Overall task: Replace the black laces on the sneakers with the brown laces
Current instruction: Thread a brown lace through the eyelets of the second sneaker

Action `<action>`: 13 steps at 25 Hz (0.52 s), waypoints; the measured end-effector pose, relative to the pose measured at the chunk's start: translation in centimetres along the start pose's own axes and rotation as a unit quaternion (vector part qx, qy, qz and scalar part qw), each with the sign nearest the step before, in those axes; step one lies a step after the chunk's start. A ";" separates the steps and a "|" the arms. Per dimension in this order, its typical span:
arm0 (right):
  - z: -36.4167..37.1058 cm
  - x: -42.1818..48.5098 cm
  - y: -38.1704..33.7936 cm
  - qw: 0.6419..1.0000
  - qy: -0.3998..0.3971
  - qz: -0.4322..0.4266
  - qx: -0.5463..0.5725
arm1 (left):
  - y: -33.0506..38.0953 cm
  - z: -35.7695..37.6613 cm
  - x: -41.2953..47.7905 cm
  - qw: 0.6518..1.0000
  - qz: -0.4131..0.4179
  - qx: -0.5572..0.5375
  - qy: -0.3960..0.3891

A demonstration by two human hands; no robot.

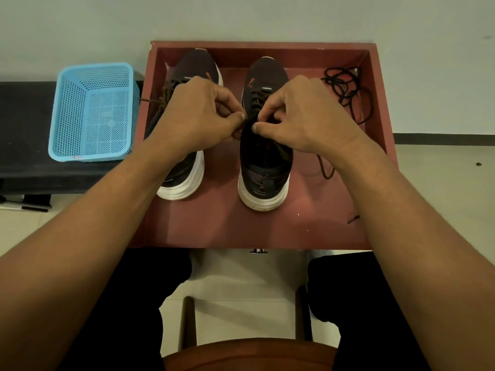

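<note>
a: lacing nearly done?
b: left sneaker (184, 175) wears brown. black laces (345, 87) lie far right in the tray (267, 228).
a: and the right sneaker (263, 167)?
b: left hand (198, 113) and right hand (302, 116) both pinch its brown lace (324, 175) near the top eyelets; only those and tying seem left.

The left hand (198, 116) and right hand (302, 116) are seen bare, as are both forearms (107, 210). Short-trimmed nails (243, 117) are shown on the thumbs (263, 129). Black trousers (361, 303) are worn, seen nearer the body than the fingers (227, 99).
</note>
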State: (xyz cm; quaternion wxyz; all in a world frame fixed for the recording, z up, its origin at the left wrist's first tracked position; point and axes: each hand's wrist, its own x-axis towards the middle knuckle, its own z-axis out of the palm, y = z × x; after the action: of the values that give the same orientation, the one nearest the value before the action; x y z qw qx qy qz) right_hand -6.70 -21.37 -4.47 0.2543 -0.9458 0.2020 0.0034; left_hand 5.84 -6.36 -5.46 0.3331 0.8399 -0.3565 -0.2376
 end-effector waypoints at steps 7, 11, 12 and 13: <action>-0.7 -0.4 0.9 0.999 -0.043 -0.003 0.002 | -1.2 -1.1 0.2 0.952 0.044 0.284 0.106; -0.9 -0.4 1.0 0.999 -0.050 -0.016 0.002 | 0.5 -0.3 -0.2 0.936 0.145 0.314 0.065; -0.8 -0.4 1.0 0.999 -0.050 -0.019 0.000 | 1.0 -0.2 -0.3 0.935 0.171 0.306 0.054; -0.8 -0.3 1.0 0.999 -0.050 -0.017 -0.001 | 1.2 0.0 -0.4 0.932 0.188 0.305 0.052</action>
State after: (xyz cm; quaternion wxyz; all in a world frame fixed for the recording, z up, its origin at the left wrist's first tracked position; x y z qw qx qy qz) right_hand -7.48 -22.40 -4.25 0.2629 -0.9481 0.1728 0.0466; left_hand 5.06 -6.69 -4.49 0.1176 0.8300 -0.5452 -0.0065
